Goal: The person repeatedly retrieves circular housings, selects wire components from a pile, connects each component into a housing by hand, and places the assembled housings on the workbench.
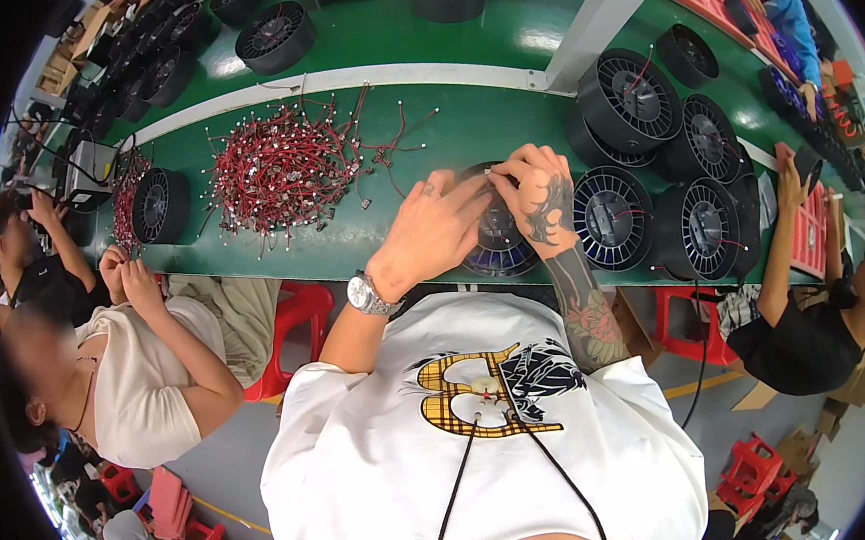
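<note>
A round black fan housing [500, 257] with radial blades lies on the green bench just before me, partly hidden under both hands. My right hand [540, 197] pinches the end of a small wire connector [489, 171] above the housing's far edge. Bent over the housing's left side, my left hand [437, 228] has its fingertips close to that same connector; its fingers are closed, and what they hold is hidden. To the left lies a big tangled heap of red-and-black wire leads [280, 165] with small white connectors. A few loose leads [399, 144] trail from it towards my left hand.
Several black fan housings [631, 101] are stacked on my right, with another fan [610, 217] beside my right wrist. A white rail [389, 76] and post [600, 17] border the bench's far side. Co-workers [149, 370] sit left and right, near red stools [301, 329].
</note>
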`<state>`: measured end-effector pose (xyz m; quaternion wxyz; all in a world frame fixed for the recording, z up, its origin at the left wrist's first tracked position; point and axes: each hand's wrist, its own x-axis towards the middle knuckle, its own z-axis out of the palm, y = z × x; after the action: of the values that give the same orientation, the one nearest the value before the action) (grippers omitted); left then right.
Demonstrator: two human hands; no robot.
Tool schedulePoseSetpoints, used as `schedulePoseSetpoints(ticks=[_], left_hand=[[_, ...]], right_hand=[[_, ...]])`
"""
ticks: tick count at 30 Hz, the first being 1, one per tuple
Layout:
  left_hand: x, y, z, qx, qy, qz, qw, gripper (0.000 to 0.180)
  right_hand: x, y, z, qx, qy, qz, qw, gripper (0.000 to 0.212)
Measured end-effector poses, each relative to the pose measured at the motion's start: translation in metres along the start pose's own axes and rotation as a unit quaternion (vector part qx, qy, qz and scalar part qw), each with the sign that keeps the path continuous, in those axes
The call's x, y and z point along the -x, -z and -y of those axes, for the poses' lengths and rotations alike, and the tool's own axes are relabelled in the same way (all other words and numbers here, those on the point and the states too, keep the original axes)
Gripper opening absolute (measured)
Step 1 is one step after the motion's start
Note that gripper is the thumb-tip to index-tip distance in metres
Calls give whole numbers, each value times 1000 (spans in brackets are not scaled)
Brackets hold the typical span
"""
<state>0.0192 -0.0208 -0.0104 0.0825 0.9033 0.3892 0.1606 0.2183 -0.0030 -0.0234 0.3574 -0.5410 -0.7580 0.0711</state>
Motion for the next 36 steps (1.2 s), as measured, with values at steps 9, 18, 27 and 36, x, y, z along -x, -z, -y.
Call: schedulePoseSetpoints(ticks=[9,18,27,36], left_hand=[[2,-2,0,-5,3,-2,1000,40],[-5,1,-1,-7,4,20,1000,42],[-8,5,-2,2,12,44,999,40],[-7,2,-3,-3,6,33,999,39]], right_hand=[[1,-1,-1,8,-20,0,1000,9],[-6,-2,3,-13,-87,-44,995,13],[-6,-2,-8,-39,-112,45,992,19],[-7,-3,-9,-34,-107,41,993,17]])
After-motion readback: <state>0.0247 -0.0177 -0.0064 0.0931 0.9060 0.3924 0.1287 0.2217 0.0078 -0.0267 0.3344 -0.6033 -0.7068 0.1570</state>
